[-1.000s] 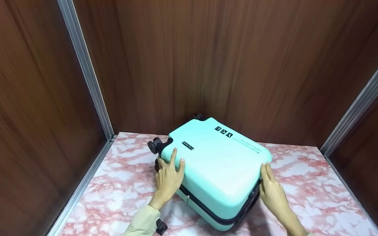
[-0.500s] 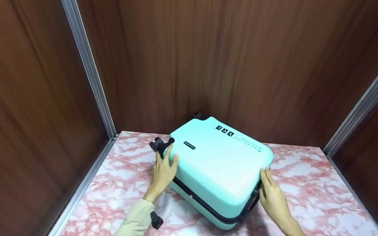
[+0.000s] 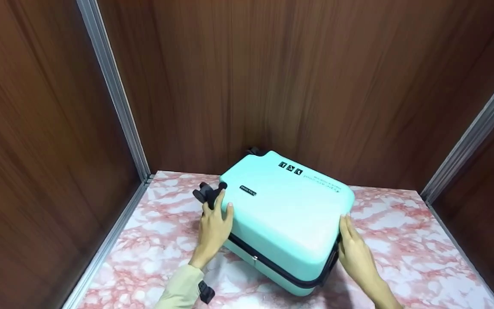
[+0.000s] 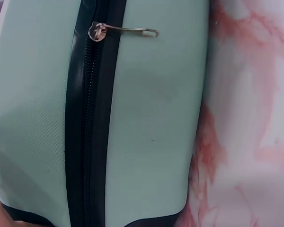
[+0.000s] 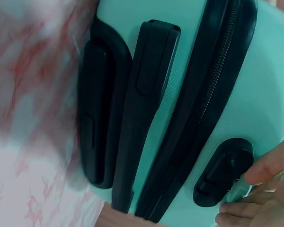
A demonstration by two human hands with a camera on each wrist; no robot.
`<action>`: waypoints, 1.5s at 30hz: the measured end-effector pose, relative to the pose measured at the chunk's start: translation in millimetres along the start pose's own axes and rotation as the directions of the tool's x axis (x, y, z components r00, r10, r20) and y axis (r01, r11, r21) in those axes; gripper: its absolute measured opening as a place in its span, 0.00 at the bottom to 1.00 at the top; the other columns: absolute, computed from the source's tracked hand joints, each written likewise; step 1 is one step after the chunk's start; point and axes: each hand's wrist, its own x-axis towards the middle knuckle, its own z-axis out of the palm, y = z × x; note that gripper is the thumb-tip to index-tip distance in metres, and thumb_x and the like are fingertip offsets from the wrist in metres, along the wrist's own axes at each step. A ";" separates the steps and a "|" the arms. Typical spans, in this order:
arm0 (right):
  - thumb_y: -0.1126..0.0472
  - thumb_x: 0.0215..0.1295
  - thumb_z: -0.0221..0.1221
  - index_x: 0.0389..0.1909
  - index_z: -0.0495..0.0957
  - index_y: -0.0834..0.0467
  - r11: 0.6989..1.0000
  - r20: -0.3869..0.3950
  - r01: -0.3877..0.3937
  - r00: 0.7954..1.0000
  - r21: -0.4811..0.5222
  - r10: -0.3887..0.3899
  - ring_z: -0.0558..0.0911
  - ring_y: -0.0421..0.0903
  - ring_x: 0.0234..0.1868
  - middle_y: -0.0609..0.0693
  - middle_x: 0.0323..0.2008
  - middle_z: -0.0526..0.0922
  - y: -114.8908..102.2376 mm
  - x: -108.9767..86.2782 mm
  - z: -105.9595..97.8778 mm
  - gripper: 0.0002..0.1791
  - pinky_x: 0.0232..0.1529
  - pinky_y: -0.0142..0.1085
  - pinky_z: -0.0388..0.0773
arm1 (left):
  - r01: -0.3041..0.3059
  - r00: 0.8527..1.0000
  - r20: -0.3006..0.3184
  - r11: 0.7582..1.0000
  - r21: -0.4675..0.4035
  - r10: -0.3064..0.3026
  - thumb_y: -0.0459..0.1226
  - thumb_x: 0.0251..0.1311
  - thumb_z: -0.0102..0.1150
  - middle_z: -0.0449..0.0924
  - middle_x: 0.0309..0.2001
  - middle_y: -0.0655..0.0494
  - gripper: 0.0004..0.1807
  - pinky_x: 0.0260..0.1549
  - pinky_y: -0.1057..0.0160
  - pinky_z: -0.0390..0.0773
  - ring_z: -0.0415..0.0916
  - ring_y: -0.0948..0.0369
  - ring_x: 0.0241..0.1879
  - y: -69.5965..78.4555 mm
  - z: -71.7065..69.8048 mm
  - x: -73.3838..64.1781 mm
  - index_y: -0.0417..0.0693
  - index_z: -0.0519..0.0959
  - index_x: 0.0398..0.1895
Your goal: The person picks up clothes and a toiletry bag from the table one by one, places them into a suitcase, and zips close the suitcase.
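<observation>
Resting at wheel corner of case, no longer top: left hand spread, nothing visibly gripped | right hand by case's fitting, grip unclear | table under case | both ends touched

A closed mint-green suitcase lies broad face up on a marbled surface.

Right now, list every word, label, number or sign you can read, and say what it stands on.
Nothing is legible; all of it is on the mint suitcase:
Black label: lettering too small and blurred.
Three black squares: pale marks, too small to read.
Faint lettering: too blurred.
</observation>
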 end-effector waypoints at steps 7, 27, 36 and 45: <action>0.84 0.58 0.55 0.65 0.65 0.76 0.999 -0.026 -0.022 0.999 0.028 0.022 0.78 0.73 0.47 0.77 0.60 0.69 12.0 4.6 0.1 0.31 0.23 0.49 0.75 | -0.042 0.999 -0.030 0.995 0.092 0.045 0.56 0.70 0.47 0.69 0.51 0.31 0.28 0.35 0.42 0.75 0.76 0.40 0.38 6.0 -0.9 -8.6 0.65 0.68 0.72; 0.81 0.53 0.60 0.64 0.64 0.78 0.999 -0.024 0.031 0.999 -0.008 -0.032 0.78 0.71 0.50 0.77 0.57 0.72 -14.8 -13.9 -0.1 0.34 0.39 0.60 0.78 | -0.004 0.997 -0.076 0.990 0.142 0.015 0.53 0.70 0.49 0.73 0.38 0.41 0.24 0.39 0.44 0.70 0.70 0.43 0.41 -5.1 -14.6 21.3 0.48 0.79 0.57; 0.82 0.57 0.57 0.64 0.63 0.78 0.999 0.005 0.030 1.000 0.015 -0.030 0.77 0.73 0.50 0.78 0.57 0.72 0.1 0.9 0.6 0.32 0.43 0.63 0.76 | -0.043 0.995 -0.085 0.979 0.200 0.061 0.53 0.71 0.48 0.70 0.37 0.42 0.25 0.39 0.45 0.67 0.67 0.44 0.41 -0.6 -16.5 10.8 0.44 0.79 0.55; 0.83 0.56 0.59 0.65 0.63 0.78 0.999 0.004 0.011 1.000 0.050 -0.011 0.78 0.71 0.50 0.76 0.56 0.74 9.2 4.2 -0.9 0.34 0.41 0.61 0.77 | -0.137 0.978 -0.125 0.969 0.206 0.165 0.51 0.72 0.47 0.68 0.42 0.45 0.22 0.40 0.47 0.64 0.61 0.47 0.43 -5.7 -19.3 11.8 0.44 0.84 0.42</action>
